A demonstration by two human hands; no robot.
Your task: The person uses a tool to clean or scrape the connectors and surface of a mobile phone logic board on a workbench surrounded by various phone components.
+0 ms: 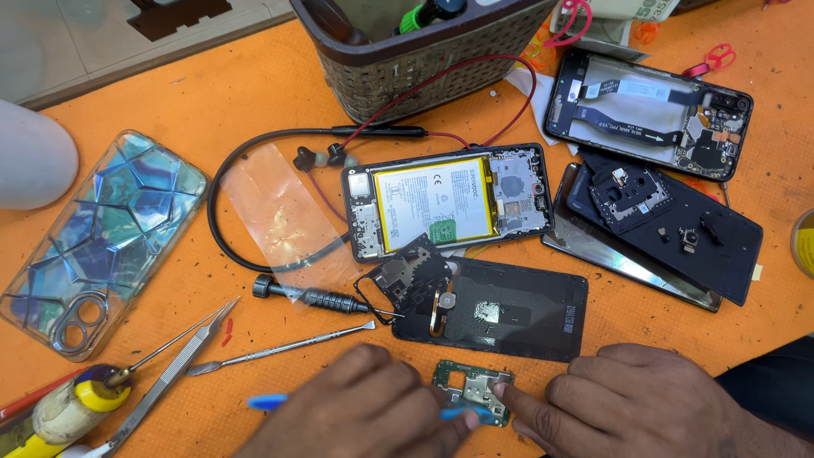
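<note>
At the bottom edge, my left hand (360, 407) holds a thin blue tool (270, 401) whose tip reaches a small green circuit board (473, 386) lying on the orange mat. From the right, my right hand (632, 399) presses a fingertip on that board's edge. Just beyond the board lies a black phone back cover (509, 309) with a black inner frame piece (405, 280) on its left end. Further back sits an opened phone (448, 203) with its yellow-and-white battery showing.
A screwdriver (309, 297), metal spudger (280, 346) and tweezers (174, 365) lie left of the board. A clear patterned phone case (97, 237) is at far left. Two more opened phones (649, 110) (670, 225) lie at right. A woven basket (407, 51) stands at the back, earphones (254, 148) beside it.
</note>
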